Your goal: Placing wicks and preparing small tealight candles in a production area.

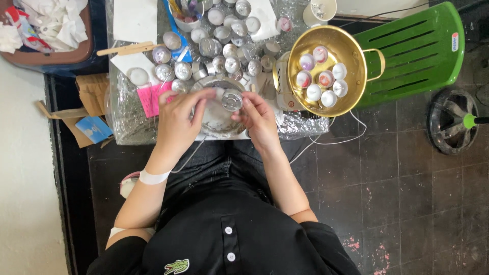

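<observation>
Both my hands meet over a shallow round metal dish [216,119] at the near edge of a foil-covered low table [127,117]. My right hand [259,119] pinches a small empty silver tealight cup [232,100] between thumb and fingers. My left hand [181,119] rests on the dish's left rim, its fingertips reaching toward the cup. Several more empty silver cups [224,48] lie scattered just beyond the dish.
A gold pan [356,61] holding several wax-filled cups sits at right, beside a green plastic chair [417,48]. Pink paper [151,99], wooden sticks [125,49], white paper, a paper cup [321,11], a bin of crumpled tissue [46,25] and a black fan base [451,122] surround the table.
</observation>
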